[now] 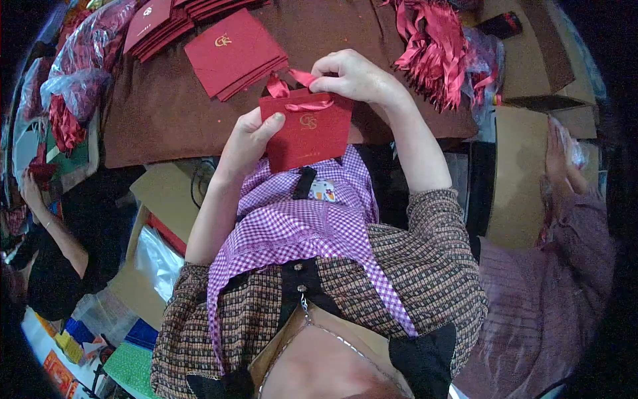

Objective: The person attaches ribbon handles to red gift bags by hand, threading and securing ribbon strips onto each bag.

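A small red paper gift bag [309, 141] with gold print stands upright before me at the table's near edge. Its left side is gripped by my left hand [251, 136], the thumb pressed on the front. At the bag's top right, my right hand [352, 78] pinches a red satin ribbon [304, 78] between thumb and fingers. One ribbon loop [309, 106] lies across the upper front of the bag. Just beyond it rests a stack of flat red bags [232, 53], with more flat bags [153, 30] piled farther left.
Brown cloth [166, 120] covers the table. A bunch of red ribbons [432, 53] lies at the right, near open cardboard boxes [522, 166]. Plastic-wrapped ribbons [83, 70] sit at the far left. Other people's arms show at the left [56, 226] and right [561, 163].
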Motion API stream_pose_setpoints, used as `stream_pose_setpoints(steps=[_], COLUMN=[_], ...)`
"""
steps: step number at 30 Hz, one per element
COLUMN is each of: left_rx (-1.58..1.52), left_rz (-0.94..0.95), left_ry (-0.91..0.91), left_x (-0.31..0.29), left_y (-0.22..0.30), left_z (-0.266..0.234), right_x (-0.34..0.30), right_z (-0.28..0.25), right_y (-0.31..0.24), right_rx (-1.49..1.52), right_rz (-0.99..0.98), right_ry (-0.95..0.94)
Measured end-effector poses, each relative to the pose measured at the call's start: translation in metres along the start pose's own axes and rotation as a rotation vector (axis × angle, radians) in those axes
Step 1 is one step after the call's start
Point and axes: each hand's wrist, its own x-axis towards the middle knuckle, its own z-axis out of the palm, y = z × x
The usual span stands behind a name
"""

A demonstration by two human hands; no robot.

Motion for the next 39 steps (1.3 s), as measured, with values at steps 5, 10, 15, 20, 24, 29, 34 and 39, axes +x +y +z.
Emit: stream_pose_setpoints(steps=[5, 10, 15, 20, 24, 29, 34, 39], left_rx=[-0.042, -0.148, -0.25, -0.417, -0.474, -0.301, -0.226, -0.184], left_rz=[-0.025, -0.035, -0.004, 0.15, 0.223, 0.204, 0.154, 0.133], left_ry=[0.027, 0.023, 0.089, 0.184, 0.103, 0.111, 0.202, 0.234], left_x=[-0.006, -0.004, 0.002, 0.017, 0.03, 0.028, 0.025, 0.026], left_y=[0.007, 0.006, 0.017, 0.024, 0.022, 0.047, 0.034, 0.027], left_z=[-0.006, -0.003, 0.005, 0.004, 0.003, 0.003, -0.014, -0.015], right_x=[0.0, -0.005, -0.023, -0.065, -0.069, -0.068, -0.075, -0.071], right_z=[0.011, 0.024, 0.013, 0.016, 0.039, 0.031, 0.025, 0.024], right_y=[0.003, 0.021, 0.018, -0.042, -0.038, -0.01, -0.006, -0.008], right_rx=[0.014, 0.292, -0.085, -0.425, -0.442, 0.843, 1.322, 1.403], right_rz=[0.042, 0.137, 0.033, -0.192, -0.156, 0.033, 0.087, 0.148], right_ry=[0.529, 0.693, 0.678, 0.149, 0.355, 0.815, 0.61, 0.611])
